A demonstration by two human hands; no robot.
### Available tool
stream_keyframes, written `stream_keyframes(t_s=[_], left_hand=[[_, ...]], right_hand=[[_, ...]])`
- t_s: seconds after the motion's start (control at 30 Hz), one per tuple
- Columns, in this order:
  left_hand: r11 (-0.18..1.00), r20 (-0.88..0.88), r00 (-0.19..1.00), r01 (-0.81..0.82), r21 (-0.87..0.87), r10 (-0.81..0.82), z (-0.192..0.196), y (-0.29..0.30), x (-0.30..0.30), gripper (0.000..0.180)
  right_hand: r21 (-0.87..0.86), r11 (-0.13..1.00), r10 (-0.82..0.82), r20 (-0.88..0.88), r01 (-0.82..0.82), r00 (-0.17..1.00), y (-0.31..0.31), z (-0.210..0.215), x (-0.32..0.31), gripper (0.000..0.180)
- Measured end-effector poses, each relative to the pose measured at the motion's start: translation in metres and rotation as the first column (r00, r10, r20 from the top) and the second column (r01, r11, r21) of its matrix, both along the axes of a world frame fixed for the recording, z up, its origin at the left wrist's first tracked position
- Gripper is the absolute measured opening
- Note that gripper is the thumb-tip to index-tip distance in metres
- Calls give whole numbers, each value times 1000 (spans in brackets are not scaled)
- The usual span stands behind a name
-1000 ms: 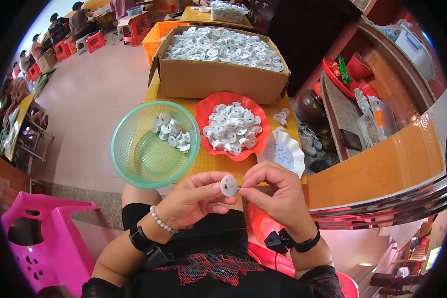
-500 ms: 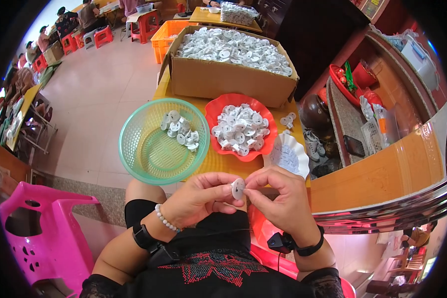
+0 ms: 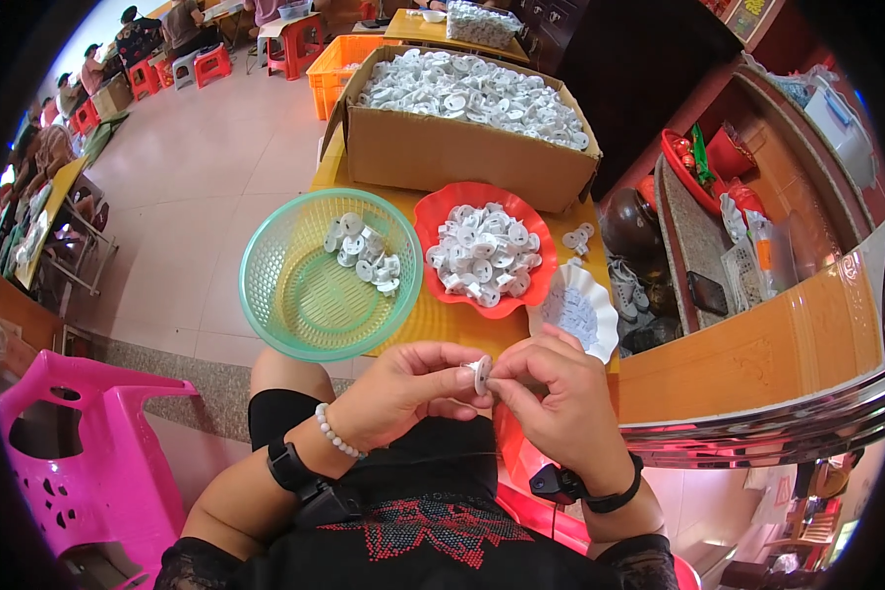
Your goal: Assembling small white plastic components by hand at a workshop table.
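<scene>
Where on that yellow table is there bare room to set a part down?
Little: a bare yellow strip of table lies between the green basket, the red dish and both hands. The back is crowded by the cardboard box; the right edge by the white dish.

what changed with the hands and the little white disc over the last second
Little changed. Both the left hand and the right hand kept pinching the small white disc between their fingertips; the disc turned from nearly face-on to more edge-on. Nothing was picked up or let go. The green basket, red dish, white dish and cardboard box kept their layout.
</scene>
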State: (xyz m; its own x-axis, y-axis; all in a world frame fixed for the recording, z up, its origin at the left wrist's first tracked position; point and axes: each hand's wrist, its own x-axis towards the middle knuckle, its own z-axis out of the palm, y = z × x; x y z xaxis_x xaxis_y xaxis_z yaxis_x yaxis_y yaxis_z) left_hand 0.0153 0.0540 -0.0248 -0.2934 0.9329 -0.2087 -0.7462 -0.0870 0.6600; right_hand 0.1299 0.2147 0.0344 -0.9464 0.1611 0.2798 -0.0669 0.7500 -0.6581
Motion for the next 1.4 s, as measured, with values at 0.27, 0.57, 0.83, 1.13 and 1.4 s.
stream_keyframes(t_s=[0.27, 0.57, 0.83, 1.13, 1.4], left_hand=[[999, 61, 998, 6, 40, -9, -6, 1, -4, 29], [999, 82, 997, -5, 43, 2, -7, 2, -4, 29], [1000, 70, 997, -24, 16, 23, -9, 5, -3, 28], [999, 72, 997, -23, 36, 20, -10, 4, -7, 26], [994, 44, 996, -70, -79, 73, -12, 2, -11, 33]], right_hand=[[-93, 996, -2, 30, 5, 1000, 3, 3, 1, 7], [5, 1000, 15, -70, -15, 997, 1, -5, -3, 9], [73, 997, 3, -104, 5, 995, -2, -14, -6, 10], [-127, 991, 25, -57, -32, 998, 12, -19, -7, 9], [-363, 931, 37, -19, -42, 999, -3, -16, -22, 28]])
